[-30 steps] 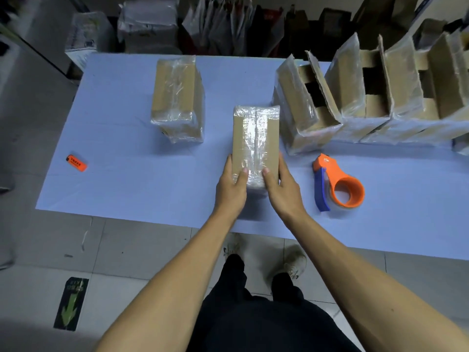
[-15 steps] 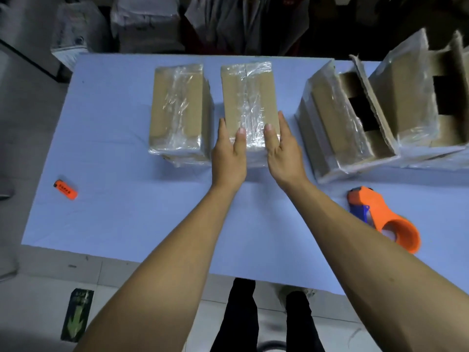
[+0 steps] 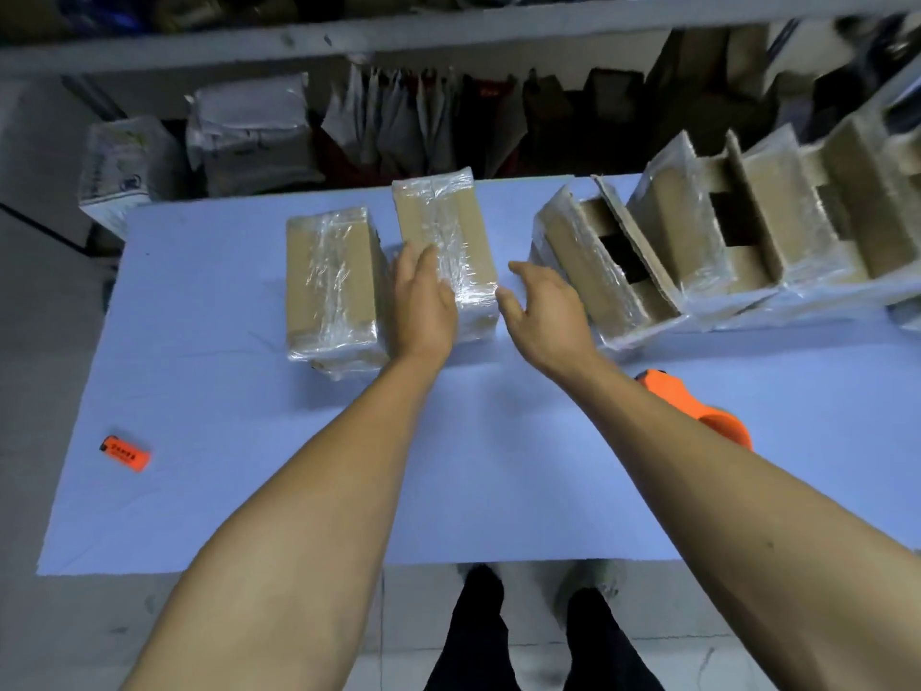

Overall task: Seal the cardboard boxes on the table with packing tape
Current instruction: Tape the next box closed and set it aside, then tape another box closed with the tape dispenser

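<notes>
A taped box (image 3: 443, 241), brown cardboard under crinkled glossy film, sits by the tabletop's (image 3: 199, 391) far edge. The left hand (image 3: 423, 301) rests flat against it; the right hand (image 3: 543, 311) hovers released beside it.

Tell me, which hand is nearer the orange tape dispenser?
Right. The right hand hovers just beyond the orange tape dispenser; the left hand is farther left, on a sealed cardboard box.

Matt brown cardboard boxes (image 3: 438, 241) wear glossy, wrinkled clear tape. The counter (image 3: 224, 491) is smooth, matt blue. Right of the boxes, the dispenser (image 3: 697, 406) is shiny orange plastic.
</notes>
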The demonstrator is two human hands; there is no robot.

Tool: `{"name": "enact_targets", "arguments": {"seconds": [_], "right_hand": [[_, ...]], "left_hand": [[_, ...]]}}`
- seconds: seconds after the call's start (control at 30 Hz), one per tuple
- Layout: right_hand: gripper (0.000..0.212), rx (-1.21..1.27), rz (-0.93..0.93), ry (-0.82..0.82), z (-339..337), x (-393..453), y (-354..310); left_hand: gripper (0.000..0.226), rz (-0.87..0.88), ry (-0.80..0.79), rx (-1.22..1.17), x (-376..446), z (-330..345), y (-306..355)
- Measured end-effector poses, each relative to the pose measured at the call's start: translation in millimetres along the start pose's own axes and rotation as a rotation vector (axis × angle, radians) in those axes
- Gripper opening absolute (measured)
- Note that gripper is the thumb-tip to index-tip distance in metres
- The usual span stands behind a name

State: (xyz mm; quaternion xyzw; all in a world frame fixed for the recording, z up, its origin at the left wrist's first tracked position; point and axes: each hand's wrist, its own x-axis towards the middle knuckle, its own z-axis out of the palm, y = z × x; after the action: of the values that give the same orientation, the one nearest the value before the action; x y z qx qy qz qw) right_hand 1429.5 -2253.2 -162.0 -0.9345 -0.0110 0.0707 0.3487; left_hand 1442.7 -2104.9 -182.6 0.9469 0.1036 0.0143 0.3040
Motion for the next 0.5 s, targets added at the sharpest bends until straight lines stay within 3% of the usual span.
{"name": "enact_targets", "arguments": {"seconds": [0.17, 0.27, 0.4, 0.5], "right_hand": [[0.027, -0.137, -0.130, 0.067, -56, -45, 25], [0.020, -0.196, -0.103, 0.058, -85, -67, 50], [0.025, -0.216, -0.088, 0.037, -107, -81, 77], [0.025, -0.188, -0.093, 0.041, -121, -83, 98]], "left_hand": [[0.044, 0.279, -0.129, 0.105, -10, 3, 47], [0.057, 0.374, -0.261, 0.089, -21, 19, 90], [0.075, 0.289, -0.438, 0.091, -33, 47, 138], [0.065, 0.223, -0.447, 0.049, -42, 65, 157]]}}
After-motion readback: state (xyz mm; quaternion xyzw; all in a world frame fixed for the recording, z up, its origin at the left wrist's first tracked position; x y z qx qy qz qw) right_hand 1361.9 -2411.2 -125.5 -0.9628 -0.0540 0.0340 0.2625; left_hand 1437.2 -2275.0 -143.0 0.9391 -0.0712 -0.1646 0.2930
